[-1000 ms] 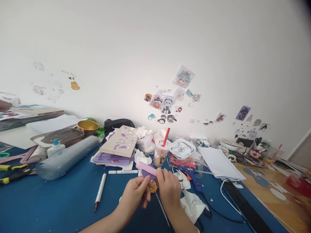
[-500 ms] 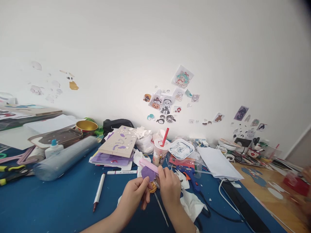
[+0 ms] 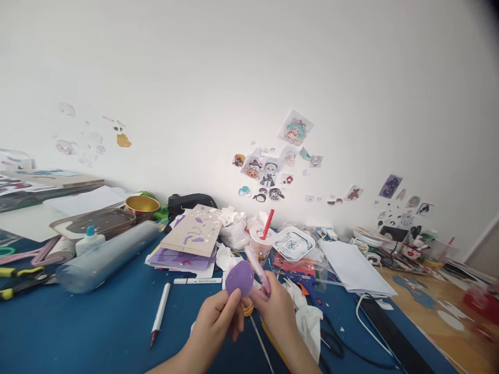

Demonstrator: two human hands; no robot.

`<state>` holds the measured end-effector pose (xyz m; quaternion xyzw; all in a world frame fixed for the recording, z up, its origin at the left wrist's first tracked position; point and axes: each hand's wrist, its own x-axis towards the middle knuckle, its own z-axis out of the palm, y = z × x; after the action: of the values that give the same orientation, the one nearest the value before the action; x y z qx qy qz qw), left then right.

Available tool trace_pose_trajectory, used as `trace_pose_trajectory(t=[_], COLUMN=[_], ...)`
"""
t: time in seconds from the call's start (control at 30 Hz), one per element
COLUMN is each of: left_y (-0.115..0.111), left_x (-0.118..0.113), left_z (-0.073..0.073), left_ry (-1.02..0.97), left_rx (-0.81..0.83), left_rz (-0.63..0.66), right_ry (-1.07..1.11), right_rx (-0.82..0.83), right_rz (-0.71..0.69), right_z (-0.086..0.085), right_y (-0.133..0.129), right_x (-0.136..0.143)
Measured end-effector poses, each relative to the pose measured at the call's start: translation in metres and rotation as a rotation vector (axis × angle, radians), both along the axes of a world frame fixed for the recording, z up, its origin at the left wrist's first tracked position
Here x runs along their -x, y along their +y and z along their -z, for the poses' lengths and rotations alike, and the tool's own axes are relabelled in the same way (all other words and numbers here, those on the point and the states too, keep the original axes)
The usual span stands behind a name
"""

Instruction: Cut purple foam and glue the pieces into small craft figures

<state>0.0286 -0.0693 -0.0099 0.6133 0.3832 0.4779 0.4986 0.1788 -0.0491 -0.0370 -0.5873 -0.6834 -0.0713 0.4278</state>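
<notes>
A round piece of purple paper point(image 3: 239, 279) is pinched between the thumb and fingers of my left hand point(image 3: 218, 317). My right hand point(image 3: 278, 309) is closed around a slim pink tool point(image 3: 256, 266), whose exact kind I cannot make out. The tool angles up and left, close beside the paper's right edge. Below the paper, partly hidden by my fingers, shows an orange striped figure point(image 3: 248, 310) with a thin stick point(image 3: 262, 343) running toward me. A white cup with a red straw point(image 3: 268, 224) stands just behind the tool.
Two white markers, one uncapped point(image 3: 160, 314) and one behind it point(image 3: 197, 281), lie left of my hands. A cardboard piece point(image 3: 193, 231) tops a paper stack. Right are a blue glue gun point(image 3: 310, 291), crumpled tissue point(image 3: 309, 324), cables and a phone point(image 3: 390, 332); pliers point(image 3: 23, 280) sit far left.
The pink tool has swung from lying across behind the purple paper to a steeper angle at its right. The paper now faces me more fully. The view has shifted slightly.
</notes>
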Motion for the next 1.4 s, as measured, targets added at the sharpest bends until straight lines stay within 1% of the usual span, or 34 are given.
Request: trace_pose_trajectory(t=[0.13, 0.2, 0.23, 0.3, 0.4, 0.47, 0.57, 0.77, 0.93, 1.03, 1.17, 1.23, 1.3, 1.33, 1.4], left_y=[-0.002, -0.001, 0.000, 0.003, 0.005, 0.005, 0.004, 0.004, 0.004, 0.004, 0.006, 0.007, 0.007, 0.007, 0.007], left_x=[0.002, 0.002, 0.002, 0.001, 0.000, -0.002, -0.003, -0.004, -0.004, -0.005, -0.005, -0.005, -0.005, -0.005, -0.005], left_z=[0.000, 0.000, 0.000, 0.001, 0.003, 0.004, 0.005, 0.009, 0.011, 0.011, 0.011, 0.011, 0.011, 0.010, 0.010], left_ry=[0.022, 0.058, 0.083, 0.122, 0.165, 0.191, 0.221, 0.326, 0.369, 0.342, 0.229, 0.190, 0.177, 0.181, 0.199], left_rx=[-0.048, -0.065, -0.071, -0.061, -0.046, -0.051, -0.054, -0.091, -0.117, -0.089, -0.032, -0.009, 0.001, -0.003, -0.013], left_rz=[-0.008, -0.027, -0.033, -0.034, -0.023, -0.004, 0.023, 0.043, 0.038, 0.044, 0.084, 0.097, 0.102, 0.104, 0.106], right_ry=[-0.272, -0.320, -0.303, -0.166, 0.222, 0.446, 0.602, 0.716, 0.693, 0.749, 0.897, 0.854, 0.757, 0.731, 0.763], right_rx=[-0.029, -0.044, -0.046, -0.053, -0.045, -0.013, 0.035, 0.041, 0.118, 0.138, 0.128, 0.107, 0.108, 0.134, 0.227], right_rz=[-0.143, -0.194, -0.208, -0.234, -0.288, -0.344, -0.402, -0.381, -0.347, -0.338, -0.339, -0.323, -0.336, -0.362, -0.428], right_z=[0.011, 0.013, 0.012, 0.006, -0.003, -0.006, -0.006, -0.005, -0.008, -0.012, -0.015, -0.014, -0.010, -0.008, -0.005], right_y=[-0.001, -0.001, -0.001, -0.001, -0.004, -0.006, -0.007, -0.007, -0.009, -0.009, -0.008, -0.008, -0.007, -0.006, -0.004], right_x=[0.011, 0.014, 0.013, 0.010, 0.004, 0.002, 0.003, 0.007, 0.006, 0.004, 0.000, -0.001, -0.001, 0.000, 0.003])
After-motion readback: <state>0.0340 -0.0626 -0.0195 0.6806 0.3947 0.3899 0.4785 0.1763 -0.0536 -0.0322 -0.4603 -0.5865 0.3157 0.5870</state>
